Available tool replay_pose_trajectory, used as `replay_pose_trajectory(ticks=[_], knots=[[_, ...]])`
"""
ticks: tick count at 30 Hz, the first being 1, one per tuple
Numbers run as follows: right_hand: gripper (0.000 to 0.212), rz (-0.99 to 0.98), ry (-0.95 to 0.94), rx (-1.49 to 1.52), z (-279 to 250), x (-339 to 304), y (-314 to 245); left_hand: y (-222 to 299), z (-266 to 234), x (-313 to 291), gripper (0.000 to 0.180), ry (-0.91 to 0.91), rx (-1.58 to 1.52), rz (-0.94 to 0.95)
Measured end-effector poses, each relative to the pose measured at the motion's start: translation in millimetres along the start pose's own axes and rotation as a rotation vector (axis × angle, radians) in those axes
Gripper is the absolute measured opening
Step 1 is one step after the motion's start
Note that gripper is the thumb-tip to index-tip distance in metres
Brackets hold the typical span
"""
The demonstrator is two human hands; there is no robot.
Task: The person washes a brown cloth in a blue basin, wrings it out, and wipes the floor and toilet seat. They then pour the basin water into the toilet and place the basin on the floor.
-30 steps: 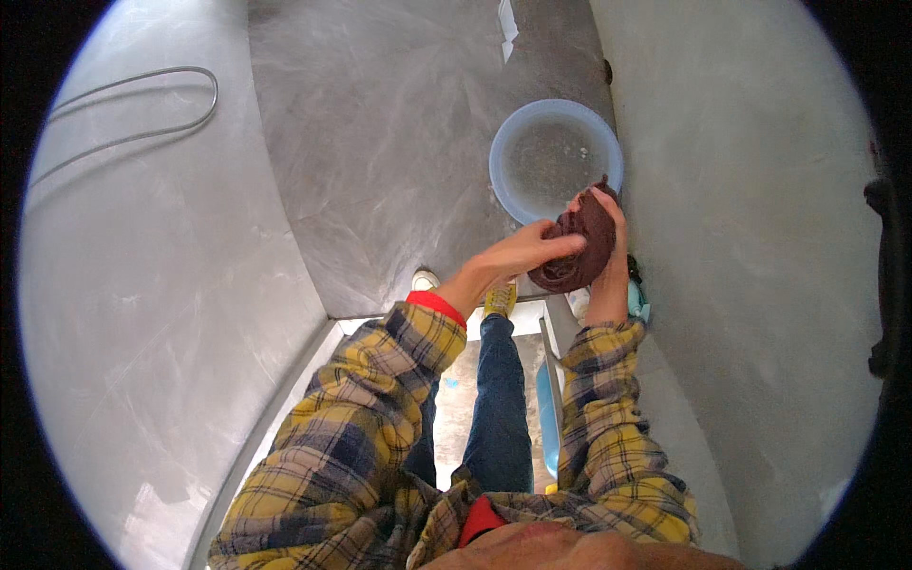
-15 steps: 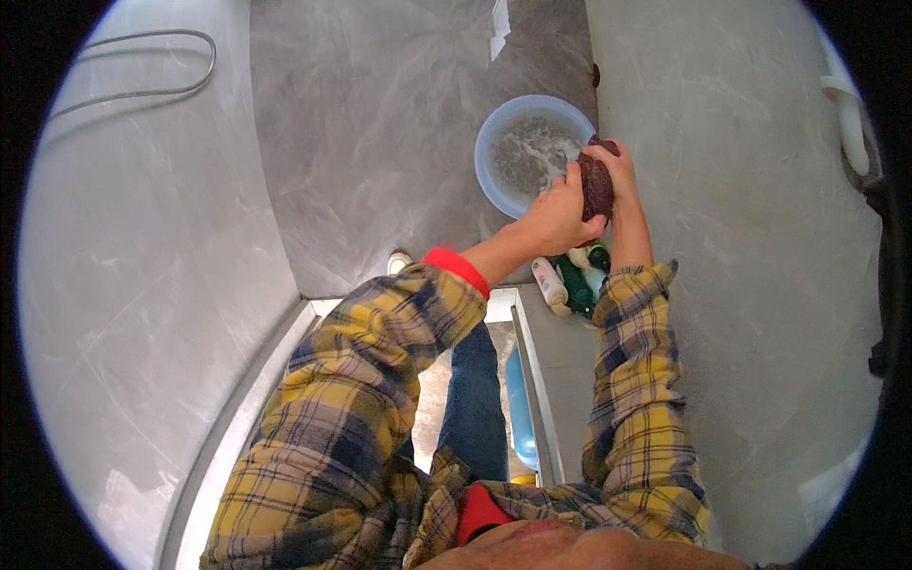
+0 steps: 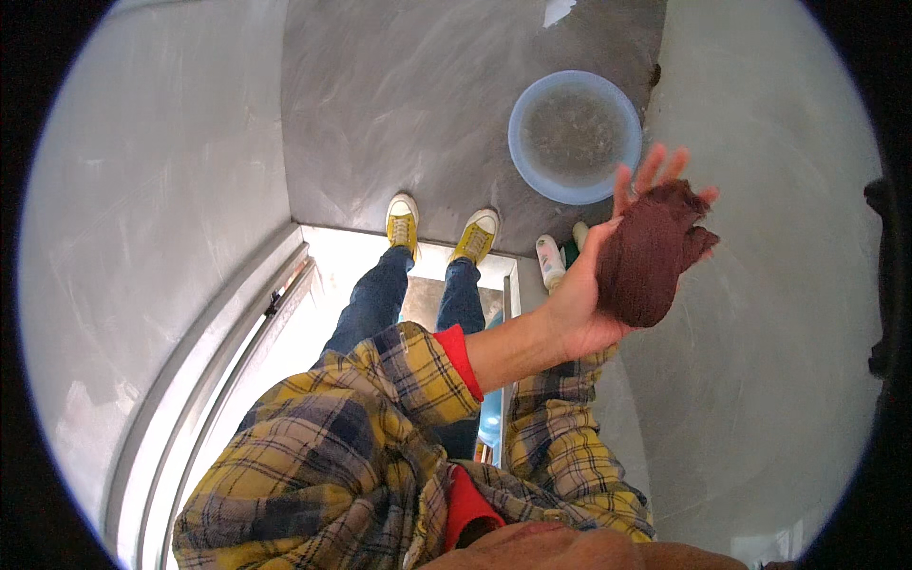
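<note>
A bunched, dark maroon cloth lies in the upturned palm of my left hand. Its fingers spread past the cloth's far edge, slightly blurred, with the thumb along the near-left side. The hand is to the right of my body, nearer to me than the basin. My right forearm, in a plaid sleeve, reaches up beneath the left one. The right hand itself is hidden behind the left hand and the cloth. A light-blue round basin of cloudy water stands on the floor beyond my fingers.
Several bottles, one of them white, stand by the wall, partly covered by my hand. A grey wall rises on the right, another on the left. My yellow shoes are at a white door frame. A white scrap lies far off.
Both arms have drawn back from the basin toward me. The cloth, earlier squeezed between both hands, now rests on the left palm. The water's surface has calmed, and my right hand has gone out of sight.
</note>
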State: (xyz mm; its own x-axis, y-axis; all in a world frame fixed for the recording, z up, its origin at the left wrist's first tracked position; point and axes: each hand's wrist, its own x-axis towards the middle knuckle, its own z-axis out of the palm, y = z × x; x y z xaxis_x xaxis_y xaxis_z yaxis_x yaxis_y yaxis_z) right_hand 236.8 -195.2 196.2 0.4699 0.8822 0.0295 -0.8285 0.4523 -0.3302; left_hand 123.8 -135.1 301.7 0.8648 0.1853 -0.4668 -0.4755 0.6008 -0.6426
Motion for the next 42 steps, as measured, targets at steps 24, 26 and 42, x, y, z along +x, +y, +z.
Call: replay_pose_trajectory(ticks=[24, 26, 42], knots=[[0.02, 0.572, 0.228, -1.029, 111.6, -28.3, -78.6, -40.6, -59.1, -37.5, 0.089, 0.053, 1.648, 0.072], [0.019, 0.685, 0.172, -1.215, 104.3, -19.3, -79.2, -38.5, -66.5, -31.5, 0.085, 0.12, 1.674, 0.076], [0.021, 0.612, -0.178, -1.979, 36.2, -8.8, -42.6, -4.6, -136.2, 18.7, 0.074, 0.201, 1.809, 0.381]])
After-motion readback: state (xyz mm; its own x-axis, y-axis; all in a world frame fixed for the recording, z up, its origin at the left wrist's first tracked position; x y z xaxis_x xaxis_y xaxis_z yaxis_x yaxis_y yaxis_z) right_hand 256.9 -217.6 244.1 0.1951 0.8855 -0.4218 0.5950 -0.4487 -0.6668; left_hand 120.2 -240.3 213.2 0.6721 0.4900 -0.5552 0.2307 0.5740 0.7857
